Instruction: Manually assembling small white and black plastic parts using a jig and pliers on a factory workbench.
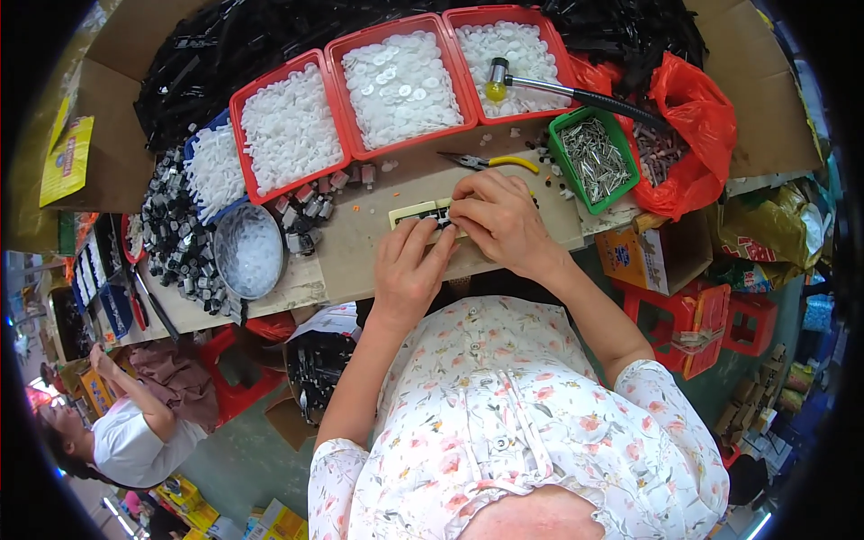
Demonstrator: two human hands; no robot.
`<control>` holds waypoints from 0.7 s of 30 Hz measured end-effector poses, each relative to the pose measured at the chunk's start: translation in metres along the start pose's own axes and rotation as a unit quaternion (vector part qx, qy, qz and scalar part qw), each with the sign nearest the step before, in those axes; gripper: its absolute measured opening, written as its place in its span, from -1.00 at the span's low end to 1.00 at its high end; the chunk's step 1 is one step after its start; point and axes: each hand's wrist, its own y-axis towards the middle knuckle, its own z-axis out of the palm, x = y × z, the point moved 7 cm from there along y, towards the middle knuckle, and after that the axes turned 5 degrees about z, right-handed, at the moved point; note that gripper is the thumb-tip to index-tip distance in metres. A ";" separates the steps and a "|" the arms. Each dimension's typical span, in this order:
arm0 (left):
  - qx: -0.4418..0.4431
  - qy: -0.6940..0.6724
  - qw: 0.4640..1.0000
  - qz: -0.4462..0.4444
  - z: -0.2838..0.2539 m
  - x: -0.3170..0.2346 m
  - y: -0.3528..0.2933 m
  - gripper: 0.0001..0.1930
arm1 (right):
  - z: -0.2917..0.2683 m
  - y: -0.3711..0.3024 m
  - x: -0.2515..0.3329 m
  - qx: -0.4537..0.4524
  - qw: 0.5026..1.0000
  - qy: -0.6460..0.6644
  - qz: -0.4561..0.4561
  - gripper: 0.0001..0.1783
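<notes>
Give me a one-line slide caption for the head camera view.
Both hands, left and right, press a small black-and-cream part on a workbench beside red trays of white pieces.

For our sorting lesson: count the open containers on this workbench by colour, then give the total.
Red trays: 3
Green tray: 1
Blue tray: 1
Metal bowl: 1
Total: 6

Glossy red plastic trays [241,135] hold smooth white plastic pieces [400,85] at twelve o'clock — shiny metal pins [594,157] fill a green plastic bin [560,166] at two, on a matt cardboard-covered tabletop [360,252].
</notes>
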 end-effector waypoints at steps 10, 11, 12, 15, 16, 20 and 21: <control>0.029 0.051 0.996 0.069 0.015 -0.003 0.004 -0.63 | 0.011 -0.003 -0.021 -0.019 1.000 -0.002 -0.003 -0.77; 0.039 0.044 0.996 0.071 0.019 -0.003 0.006 -0.63 | 0.009 -0.001 -0.016 0.015 1.000 -0.026 0.002 -0.74; 0.048 0.068 0.994 0.067 0.018 -0.008 0.005 -0.64 | 0.018 -0.004 -0.024 0.032 0.999 -0.002 0.002 -0.74; 0.024 0.071 0.993 0.088 0.016 0.001 -0.012 -0.69 | 0.020 -0.004 -0.010 -0.024 0.999 0.014 -0.037 -0.83; 0.031 0.066 0.993 0.096 0.015 0.000 -0.012 -0.69 | 0.027 -0.007 -0.007 -0.021 0.998 -0.022 -0.051 -0.85; -0.008 0.059 0.978 0.201 0.012 -0.017 0.016 -0.49 | 0.028 -0.013 -0.007 -0.015 0.998 -0.047 -0.041 -0.85; -0.008 0.056 0.977 0.207 0.009 -0.020 0.018 -0.49 | 0.029 -0.013 -0.004 -0.013 0.998 -0.027 -0.049 -0.85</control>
